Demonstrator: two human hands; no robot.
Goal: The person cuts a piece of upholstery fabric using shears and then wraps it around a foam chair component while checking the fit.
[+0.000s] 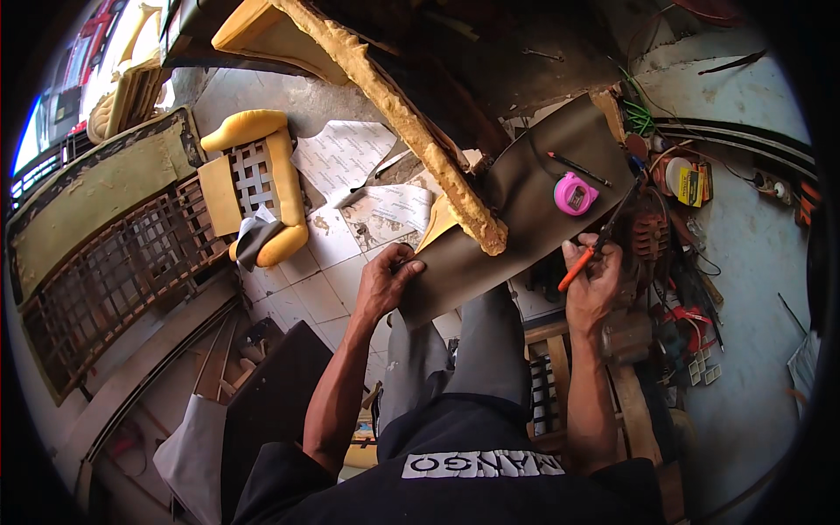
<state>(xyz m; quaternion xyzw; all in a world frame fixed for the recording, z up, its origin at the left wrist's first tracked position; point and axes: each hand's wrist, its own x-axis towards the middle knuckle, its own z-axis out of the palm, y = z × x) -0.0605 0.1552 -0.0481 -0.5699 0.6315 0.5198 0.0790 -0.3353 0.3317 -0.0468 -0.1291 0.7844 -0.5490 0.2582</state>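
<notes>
A dark brown sheet of upholstery material (pixel 530 229) stretches across my lap and away to the right. My left hand (pixel 386 278) pinches its near left corner between thumb and fingers. Beyond the sheet's near right edge, my right hand (pixel 595 278) is closed around orange-handled scissors (pixel 577 269); their dark blades point away to the upper right. A pink tape measure (pixel 574 194) rests on the sheet, with a dark red-tipped pencil (pixel 578 168) just beyond it. Across the sheet's far left part juts a foam-covered frame bar (pixel 420 144), hiding some of it.
Left of me are a yellow foam-padded chair frame (pixel 284 184) and a long slatted frame (pixel 114 280). Printed white sheets (pixel 346 157) lie on the tiled floor. Tools and cables crowd the right side, with a yellow-labelled box (pixel 690 185) and green ties (pixel 640 117).
</notes>
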